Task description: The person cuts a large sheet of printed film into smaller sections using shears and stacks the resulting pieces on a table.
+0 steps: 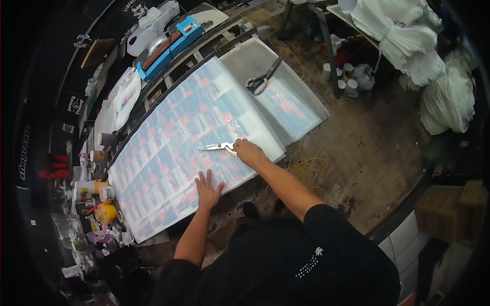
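A large stack of whitish, translucent printed sheets (168, 127) with rows of blue and red patterns covers the slanting table. My right hand (248, 152) grips the handles of a pair of silver scissors (217, 147), whose blades lie over the sheets and point left. Whether the blades touch the sheets I cannot tell. Flat on the near edge of the stack rests my left hand (207, 189), fingers spread, holding nothing. Beyond the stack, dark-handled shears (264, 77) lie on a smaller pile of printed sheets (291, 109).
A blue sealing machine (171, 49) stands along the table's far side. Paint tubs (105, 213) crowd the left end. Bundles of white plastic bags (403, 38) sit on a table at upper right, cups (349, 84) below. Yellow cord (309, 166) lies on the floor.
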{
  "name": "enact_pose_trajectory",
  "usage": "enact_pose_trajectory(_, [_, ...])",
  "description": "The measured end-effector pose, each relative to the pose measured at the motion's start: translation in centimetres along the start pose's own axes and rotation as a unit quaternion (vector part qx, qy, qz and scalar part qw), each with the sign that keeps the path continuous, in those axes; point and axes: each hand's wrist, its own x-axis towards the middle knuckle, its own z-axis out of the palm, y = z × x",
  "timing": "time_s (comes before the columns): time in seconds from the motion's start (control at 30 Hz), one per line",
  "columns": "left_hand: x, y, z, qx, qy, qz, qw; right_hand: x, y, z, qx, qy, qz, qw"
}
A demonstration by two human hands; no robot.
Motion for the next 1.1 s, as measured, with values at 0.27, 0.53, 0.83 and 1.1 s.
enact_pose_trajectory(0.27, [0.8,4.5,0.4,0.023,0.004,-0.159,0.987,-3.5,1.8,-2.4,-0.005,0.081,0.083,0.993])
enact_pose_trajectory(0.53, [1.3,10.8,2.5,0.038,0.038,-0.041,0.998,-6.3,2.9,-4.1,0.100,0.100,0.122,0.982])
enact_pose_trajectory(0.83, [2.2,12.8,2.4,0.042,0.055,0.070,0.995,-6.2,2.9,-4.1,0.110,0.218,0.219,0.945])
enact_pose_trajectory(1.1, [2.8,10.4,1.4,0.059,0.040,-0.043,0.996,-6.8,4.2,-5.5,0.040,0.169,0.276,0.945])
